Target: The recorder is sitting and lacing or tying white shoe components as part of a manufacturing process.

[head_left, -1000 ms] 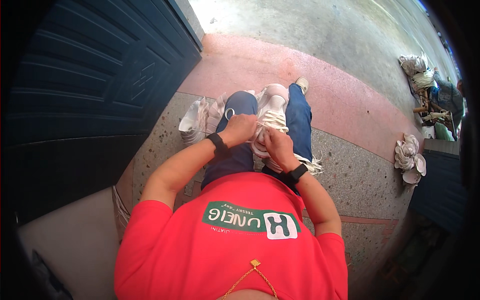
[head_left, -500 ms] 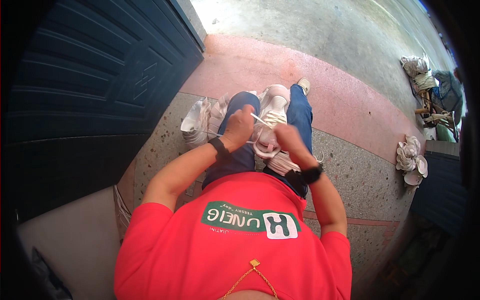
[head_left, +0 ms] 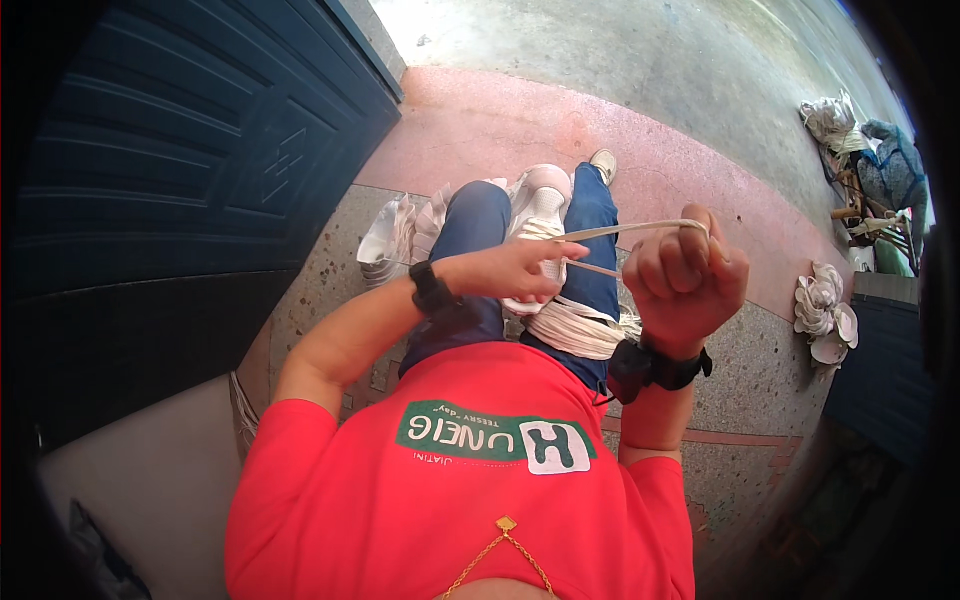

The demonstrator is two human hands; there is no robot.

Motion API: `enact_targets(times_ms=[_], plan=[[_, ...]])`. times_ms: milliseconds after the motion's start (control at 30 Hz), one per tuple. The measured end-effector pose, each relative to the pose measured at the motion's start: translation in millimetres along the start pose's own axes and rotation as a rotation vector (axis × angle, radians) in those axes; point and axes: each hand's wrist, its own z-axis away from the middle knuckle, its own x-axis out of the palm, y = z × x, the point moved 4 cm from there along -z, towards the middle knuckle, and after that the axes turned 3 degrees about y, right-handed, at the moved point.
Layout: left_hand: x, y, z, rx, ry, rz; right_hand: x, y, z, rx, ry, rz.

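Observation:
A white and pale pink sneaker (head_left: 540,200) rests between my thighs, its toe pointing away from me. My right hand (head_left: 685,280) is raised to the right in a fist, with a white shoelace (head_left: 635,228) pulled taut from the sneaker and looped over its fingers. My left hand (head_left: 525,270) lies across the sneaker's near part with fingers stretched out and apart, beside the lace strands. It hides the eyelets and much of the shoe's opening. A thick bundle of white laces (head_left: 575,328) lies across my right thigh, below the sneaker.
Several white shoe pieces (head_left: 390,240) stand stacked on the floor left of my leg. Another pile of pale shoe pieces (head_left: 825,310) lies at the right. Farther back there is a wooden rack (head_left: 855,210) with bundles and a blue bag. A dark blue door (head_left: 200,150) stands at the left.
My right hand has moved up and to the right, drawing the lace out from the sneaker. My left hand has come down over the shoe and its fingers have opened.

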Motion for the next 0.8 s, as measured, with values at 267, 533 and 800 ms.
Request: enact_targets(times_ms=[267, 533, 800], plan=[[-15.9, 28.9, -15.7, -0.053, -0.061, 0.059, -39.5, -36.2, 17.0, -0.106, 0.242, 0.314], [-154.9, 20.5, 44.9, 0.035, 0.708, 0.651, -179.1, -76.9, 88.4, -0.151, 0.820, 0.117], [-168.0, -39.4, 69.2, -0.171, 0.885, 0.153, -186.4, -79.1, 113.2, -0.156, 0.722, 0.262]])
